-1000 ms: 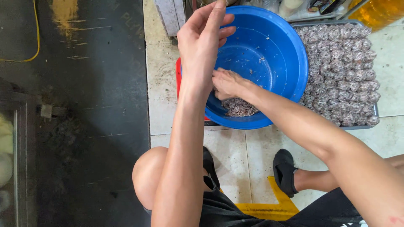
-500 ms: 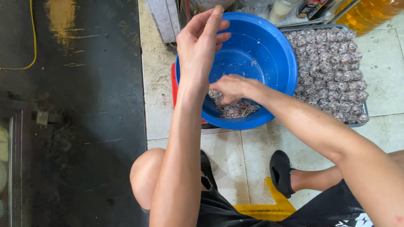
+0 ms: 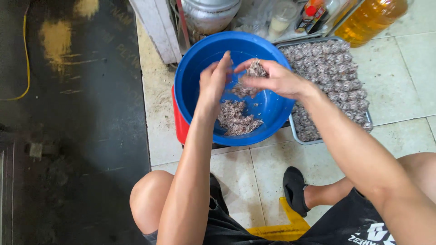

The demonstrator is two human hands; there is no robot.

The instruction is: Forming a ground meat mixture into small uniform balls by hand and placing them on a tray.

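Lifted mince lump point(image 3: 255, 70), seemingly axisless

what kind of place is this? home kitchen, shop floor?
Likely an informal food-prep spot on a tiled floor, perhaps a small kitchen or stall. Clues: a blue basin of minced mixture, a metal tray packed with formed balls, and a large jug of yellow oil.
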